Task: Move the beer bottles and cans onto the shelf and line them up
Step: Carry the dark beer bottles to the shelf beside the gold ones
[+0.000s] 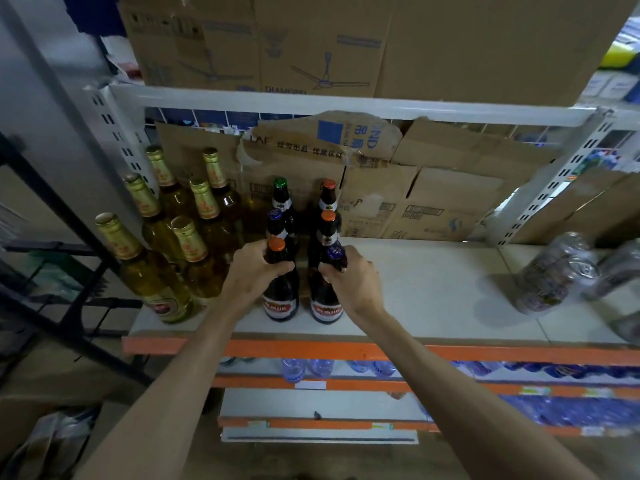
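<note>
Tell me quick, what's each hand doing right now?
The left hand grips the orange-capped bottle.
The right hand grips the blue-capped bottle.

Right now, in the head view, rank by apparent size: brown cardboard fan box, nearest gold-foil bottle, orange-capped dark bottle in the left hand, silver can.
1. brown cardboard fan box
2. nearest gold-foil bottle
3. Unranked: held orange-capped dark bottle and silver can look alike; can is blurred.
</note>
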Available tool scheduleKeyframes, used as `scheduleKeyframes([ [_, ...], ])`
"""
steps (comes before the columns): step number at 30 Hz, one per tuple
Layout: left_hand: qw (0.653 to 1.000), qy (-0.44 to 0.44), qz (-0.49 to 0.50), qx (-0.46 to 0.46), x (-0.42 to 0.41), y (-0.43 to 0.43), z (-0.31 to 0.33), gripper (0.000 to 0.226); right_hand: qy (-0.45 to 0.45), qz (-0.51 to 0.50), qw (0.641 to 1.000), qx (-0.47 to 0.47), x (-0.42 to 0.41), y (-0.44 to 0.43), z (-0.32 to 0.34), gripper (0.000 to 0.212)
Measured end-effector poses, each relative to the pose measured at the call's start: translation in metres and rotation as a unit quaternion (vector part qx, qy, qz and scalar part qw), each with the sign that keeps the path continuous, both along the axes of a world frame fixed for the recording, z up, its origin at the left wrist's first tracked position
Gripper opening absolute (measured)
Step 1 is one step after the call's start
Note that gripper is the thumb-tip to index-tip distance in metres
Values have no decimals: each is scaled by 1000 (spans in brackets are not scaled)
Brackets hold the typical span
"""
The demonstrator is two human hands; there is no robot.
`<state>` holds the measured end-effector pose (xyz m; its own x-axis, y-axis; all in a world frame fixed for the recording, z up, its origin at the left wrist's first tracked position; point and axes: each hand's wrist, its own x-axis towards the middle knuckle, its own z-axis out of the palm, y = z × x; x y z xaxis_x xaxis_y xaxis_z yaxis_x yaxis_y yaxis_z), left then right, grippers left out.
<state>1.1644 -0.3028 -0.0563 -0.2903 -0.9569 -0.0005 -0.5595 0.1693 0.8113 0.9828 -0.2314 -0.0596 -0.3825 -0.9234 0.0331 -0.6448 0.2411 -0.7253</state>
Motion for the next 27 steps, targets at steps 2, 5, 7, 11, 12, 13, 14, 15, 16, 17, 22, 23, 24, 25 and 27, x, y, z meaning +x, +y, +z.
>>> scheduleKeyframes([
  [2, 1000, 4, -2, 7, 3, 3, 0, 19, -15, 5, 1000, 6, -3, 1, 2, 32],
  [5, 999, 34, -2, 30, 5, 7, -1, 27, -3, 23, 1000, 11, -5, -1, 5, 34],
  [7, 999, 37, -5, 32, 5, 9, -3, 30, 17, 33, 999, 17, -4, -2, 7, 34],
  [11, 1000, -3, -11, 17, 6, 6, -2, 29, 27, 46, 998, 16, -4, -2, 10, 27],
  [12, 1000, -11, -13, 14, 6, 6, -1, 29, 25, 49, 998, 16, -5, -2, 10, 25],
  [13, 1000, -16, -13, 10, 6, 6, 0, 29, 20, 52, 998, 18, -6, -3, 11, 24],
  [14, 1000, -17, -11, 4, 7, 6, -1, 28, 15, 55, 998, 21, -6, -4, 12, 22],
  [15, 1000, -19, -6, -1, 7, 6, -2, 28, 9, 59, 998, 22, -6, -4, 13, 20],
  [16, 1000, -19, -1, -5, 7, 7, -2, 28, 4, 63, 998, 22, -6, -4, 13, 19],
  [17, 1000, -21, 5, -4, 7, 7, -3, 28, 1, 66, 998, 22, -6, -3, 13, 20],
  [22, 999, -34, 7, -2, 7, 7, -4, 31, 4, 69, 997, 33, -3, -5, 11, 28],
  [23, 999, -34, 9, -2, 7, 7, -4, 34, 9, 69, 997, 34, -4, -5, 11, 29],
  [24, 999, -35, 11, -4, 7, 7, -4, 37, 11, 69, 997, 34, -5, -5, 10, 30],
  [25, 999, -38, 13, -2, 7, 6, -4, 37, 12, 69, 997, 33, -5, -4, 10, 31],
  [27, 999, -41, 8, 6, 8, 4, -3, 34, 15, 64, 997, 33, -4, -4, 8, 35],
])
